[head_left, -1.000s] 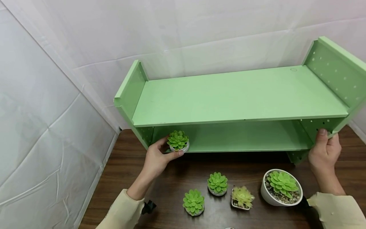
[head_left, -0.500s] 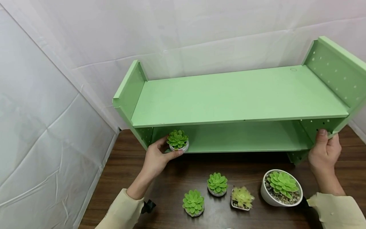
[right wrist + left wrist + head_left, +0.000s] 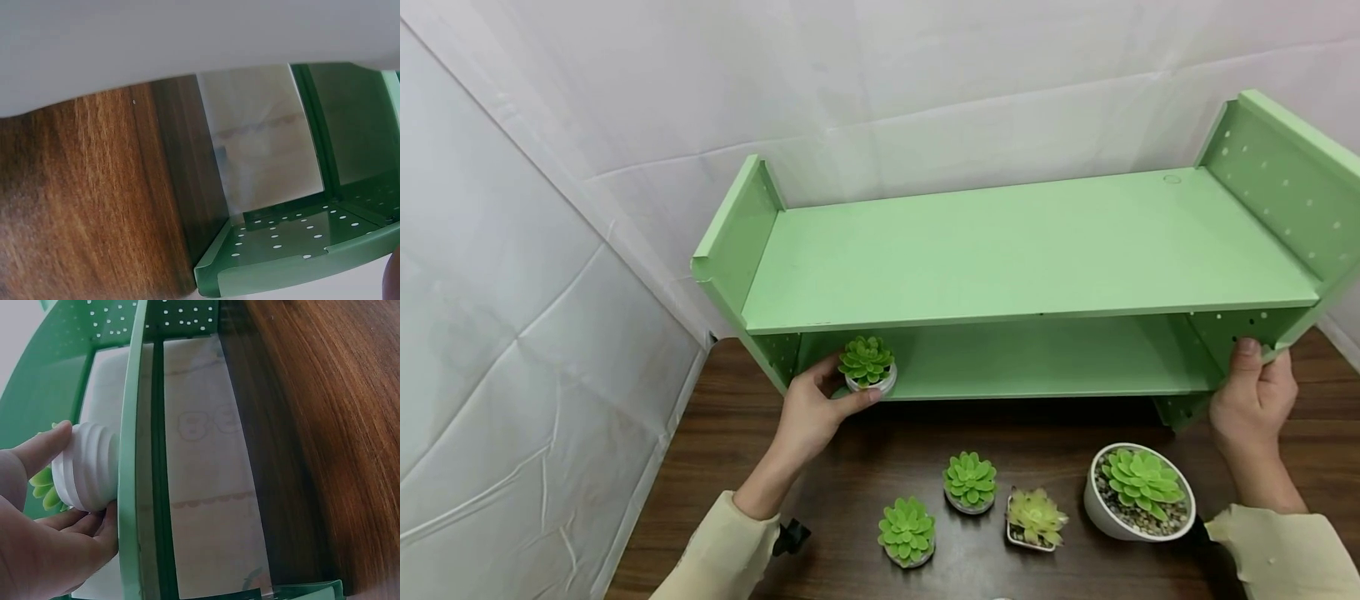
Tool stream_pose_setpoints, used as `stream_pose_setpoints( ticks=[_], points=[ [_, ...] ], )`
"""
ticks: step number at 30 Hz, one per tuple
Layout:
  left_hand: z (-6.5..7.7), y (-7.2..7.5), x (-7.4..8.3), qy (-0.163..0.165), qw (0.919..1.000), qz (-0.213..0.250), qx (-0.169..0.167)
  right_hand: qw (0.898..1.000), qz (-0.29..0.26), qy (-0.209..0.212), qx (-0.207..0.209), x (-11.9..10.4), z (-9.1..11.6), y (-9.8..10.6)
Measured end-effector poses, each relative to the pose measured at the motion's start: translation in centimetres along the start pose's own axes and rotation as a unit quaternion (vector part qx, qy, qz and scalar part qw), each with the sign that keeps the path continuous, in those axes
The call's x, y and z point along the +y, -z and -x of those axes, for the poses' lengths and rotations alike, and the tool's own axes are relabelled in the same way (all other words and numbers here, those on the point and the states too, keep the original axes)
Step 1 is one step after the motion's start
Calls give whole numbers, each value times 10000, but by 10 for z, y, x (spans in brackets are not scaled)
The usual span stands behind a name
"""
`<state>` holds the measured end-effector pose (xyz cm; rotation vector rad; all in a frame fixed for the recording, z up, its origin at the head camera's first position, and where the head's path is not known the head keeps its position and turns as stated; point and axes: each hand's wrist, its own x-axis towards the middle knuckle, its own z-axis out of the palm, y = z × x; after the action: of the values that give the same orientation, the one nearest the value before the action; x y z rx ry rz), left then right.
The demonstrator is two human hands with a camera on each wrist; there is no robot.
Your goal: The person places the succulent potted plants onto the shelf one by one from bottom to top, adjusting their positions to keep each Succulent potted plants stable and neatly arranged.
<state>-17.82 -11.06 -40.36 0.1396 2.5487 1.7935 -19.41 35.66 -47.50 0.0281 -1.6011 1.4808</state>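
Observation:
My left hand (image 3: pixel 816 408) grips a small succulent (image 3: pixel 867 362) by its ribbed white pot (image 3: pixel 87 467), thumb on one side and fingers on the other. That pot is at the front left of the lower board (image 3: pixel 1045 358) of a green two-tier shelf (image 3: pixel 1015 258); in the left wrist view its base meets the board's front edge. At the shelf's right end, my right hand (image 3: pixel 1253 408) holds the front edge of the perforated side panel (image 3: pixel 1285 192), thumb on the inner face. Only a sliver of that hand shows in the right wrist view.
On the dark wooden table (image 3: pixel 700 467) in front of the shelf stand two small round-potted succulents (image 3: pixel 970 479), a yellowish succulent (image 3: pixel 1036 518) in a square pot, and a larger white-potted succulent (image 3: pixel 1138 492). A white cloth wall (image 3: pixel 925 92) hangs behind.
The held succulent has tipped back slightly, showing more of its pot's front. The shelf's left end has shifted marginally left in view. My right hand keeps its hold on the panel.

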Motion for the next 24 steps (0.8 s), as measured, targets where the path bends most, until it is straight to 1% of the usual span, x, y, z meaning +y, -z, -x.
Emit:
stream_pose_setpoints(
  ticks=[16, 20, 24],
  points=[
    [-2, 0, 1, 34, 10000, 12, -22, 10000, 78, -1, 46, 0, 1, 0],
    [-3, 0, 1, 54, 10000, -35, -16, 9999, 119, 5, 14, -1, 1, 0],
    [-3, 0, 1, 83, 9998, -183, 13, 10000, 45, -5, -64, -2, 1, 0]
  ],
)
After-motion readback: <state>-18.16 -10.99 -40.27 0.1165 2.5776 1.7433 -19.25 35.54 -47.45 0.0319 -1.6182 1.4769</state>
